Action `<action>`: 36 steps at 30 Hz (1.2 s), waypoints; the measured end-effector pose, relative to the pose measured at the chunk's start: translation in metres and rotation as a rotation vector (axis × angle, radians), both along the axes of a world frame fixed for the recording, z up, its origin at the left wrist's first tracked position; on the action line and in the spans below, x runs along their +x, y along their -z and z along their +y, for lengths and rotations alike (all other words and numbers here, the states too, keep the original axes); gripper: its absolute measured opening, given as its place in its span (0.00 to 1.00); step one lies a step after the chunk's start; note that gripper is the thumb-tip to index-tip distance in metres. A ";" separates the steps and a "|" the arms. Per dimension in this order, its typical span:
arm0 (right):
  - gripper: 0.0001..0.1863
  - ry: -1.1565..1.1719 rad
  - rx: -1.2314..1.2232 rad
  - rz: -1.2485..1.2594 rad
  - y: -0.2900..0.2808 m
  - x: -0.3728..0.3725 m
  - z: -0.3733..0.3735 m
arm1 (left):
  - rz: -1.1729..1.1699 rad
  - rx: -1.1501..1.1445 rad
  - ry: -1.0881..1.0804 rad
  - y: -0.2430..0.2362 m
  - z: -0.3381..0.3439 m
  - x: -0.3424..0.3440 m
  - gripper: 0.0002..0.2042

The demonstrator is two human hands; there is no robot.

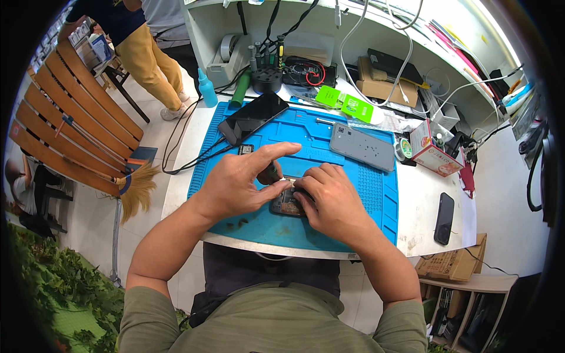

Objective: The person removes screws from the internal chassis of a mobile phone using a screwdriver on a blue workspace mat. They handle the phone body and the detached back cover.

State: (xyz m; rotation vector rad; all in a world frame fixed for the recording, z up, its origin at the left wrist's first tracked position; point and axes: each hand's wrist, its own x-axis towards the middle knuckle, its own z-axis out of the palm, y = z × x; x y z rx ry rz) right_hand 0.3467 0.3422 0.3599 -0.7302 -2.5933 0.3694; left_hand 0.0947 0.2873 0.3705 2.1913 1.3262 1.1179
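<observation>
An opened phone [288, 205], its dark inner frame with brownish patches showing, lies on the blue work mat [253, 234] in front of me. My left hand [238, 176] is at its upper left, index finger stretched out and thumb tip at the phone's top edge. Something dark and rounded shows between that thumb and the curled fingers; its kind is hidden. Bent over the phone's right side, the fingers of my right hand [332, 197] press together at its upper edge and hold it. A small dark phone part [246, 150] rests just beyond my left hand.
A black screen [254, 117] and a grey phone back [362, 146] lie farther up the mat. Behind are a blue bottle [206, 88], a screwdriver stand [266, 77] and green packets [344, 103]. A box [435, 148] and black phone [444, 218] are right. People [147, 53] stand far left.
</observation>
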 end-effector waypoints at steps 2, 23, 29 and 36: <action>0.09 0.000 -0.001 0.006 0.000 0.000 0.000 | -0.004 0.003 -0.004 0.000 0.000 0.001 0.35; 0.10 -0.045 -0.008 0.028 0.000 -0.005 -0.002 | -0.088 0.030 -0.014 -0.002 -0.002 0.001 0.36; 0.10 -0.048 0.028 0.066 0.013 -0.010 0.002 | -0.114 0.071 -0.045 -0.005 0.000 0.003 0.36; 0.04 0.225 0.112 0.034 -0.013 0.023 0.043 | -0.086 0.081 -0.088 0.003 -0.001 -0.004 0.36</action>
